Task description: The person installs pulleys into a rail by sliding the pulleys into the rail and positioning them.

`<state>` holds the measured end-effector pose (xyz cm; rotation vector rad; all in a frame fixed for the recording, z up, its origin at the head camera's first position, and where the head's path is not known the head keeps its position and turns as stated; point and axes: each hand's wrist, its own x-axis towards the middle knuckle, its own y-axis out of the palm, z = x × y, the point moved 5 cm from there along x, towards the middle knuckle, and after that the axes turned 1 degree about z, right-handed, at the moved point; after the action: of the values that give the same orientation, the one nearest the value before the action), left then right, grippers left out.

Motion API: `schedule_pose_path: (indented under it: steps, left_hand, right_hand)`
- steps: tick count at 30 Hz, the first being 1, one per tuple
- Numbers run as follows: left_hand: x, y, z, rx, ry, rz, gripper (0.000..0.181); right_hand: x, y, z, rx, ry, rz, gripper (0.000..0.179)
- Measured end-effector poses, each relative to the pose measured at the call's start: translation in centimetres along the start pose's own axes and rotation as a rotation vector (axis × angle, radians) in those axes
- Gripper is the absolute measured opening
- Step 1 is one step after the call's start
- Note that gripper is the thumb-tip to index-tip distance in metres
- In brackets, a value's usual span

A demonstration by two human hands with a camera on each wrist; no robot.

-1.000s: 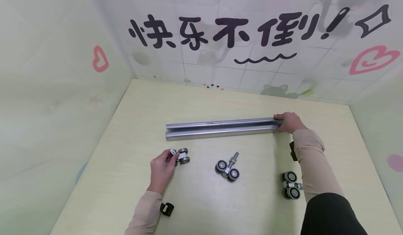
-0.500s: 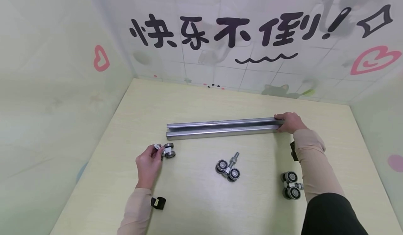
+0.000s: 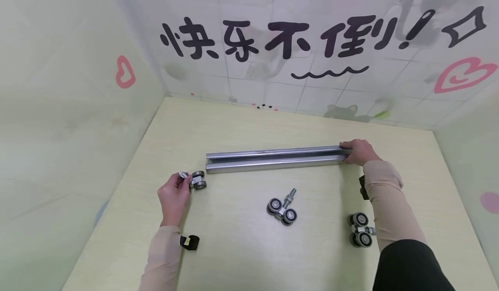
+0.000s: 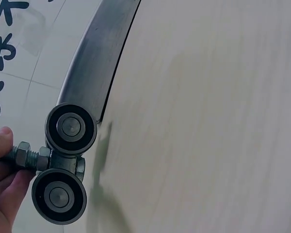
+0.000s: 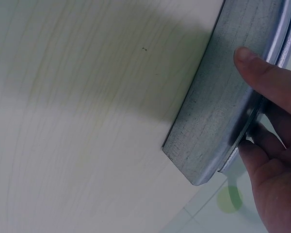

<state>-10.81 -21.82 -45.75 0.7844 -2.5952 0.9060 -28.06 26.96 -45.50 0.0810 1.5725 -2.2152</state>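
A metal C-channel track (image 3: 273,160) lies across the table with its slot facing up. My right hand (image 3: 359,150) grips its right end; in the right wrist view the thumb (image 5: 262,73) presses the side wall. By the left end, my left hand (image 3: 173,195) pinches the bolt (image 4: 26,156) of a roller trolley (image 3: 199,180). The trolley's wheels point toward the track's open left end, just outside it. In the left wrist view one wheel (image 4: 71,127) overlaps the track's end; whether they touch I cannot tell.
A second roller trolley (image 3: 282,211) with its bolt pointing up-right lies in front of the track. Another roller trolley (image 3: 360,229) lies by the right forearm. Printed walls (image 3: 249,87) bound the table (image 3: 249,256) at the back and sides.
My left hand has carried the roller trolley leftward and slightly away from me, from below the track to beside its left end. The right hand and the track have stayed in place.
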Motion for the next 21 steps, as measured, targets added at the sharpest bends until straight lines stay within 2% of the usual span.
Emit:
schedule_pose_path:
  steps: [10,21]
  left_hand:
    - [2.1,0.4,1.2,-0.01,-0.064,0.026,0.017]
    - [4.1,1.5,1.4,0.028,-0.049,0.052,0.017]
  right_hand:
    - [-0.2,-0.1,0.2,0.014,0.021,0.017,0.064]
    - [-0.2,-0.1,0.3,0.003,0.009,-0.012,0.063]
